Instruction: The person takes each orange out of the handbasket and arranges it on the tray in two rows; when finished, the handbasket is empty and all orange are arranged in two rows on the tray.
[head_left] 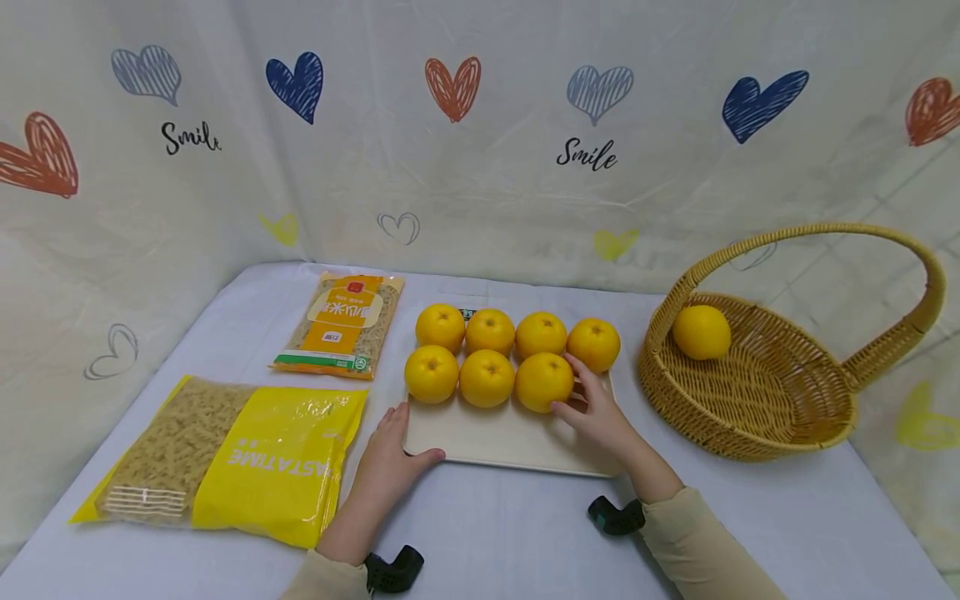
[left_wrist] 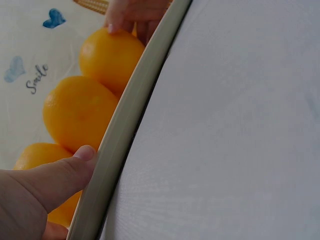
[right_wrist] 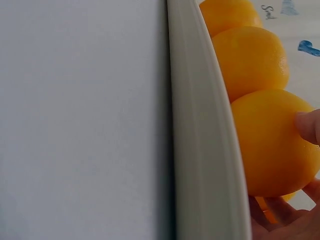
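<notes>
Several oranges stand in two rows on a cream rectangular tray. My right hand holds the orange at the right end of the front row, thumb at its front and fingers round its right side. In the right wrist view, the thumb lies on that orange with fingers beneath it. My left hand rests at the tray's front left corner. Its straight thumb lies on the rim in the left wrist view, while the other fingers stretch along the left side, partly hidden.
A wicker basket with a tall handle stands right of the tray, with one orange inside. To the left lie a large yellow pasta bag and, behind it, a smaller orange-labelled packet. A heart-patterned cloth hangs behind.
</notes>
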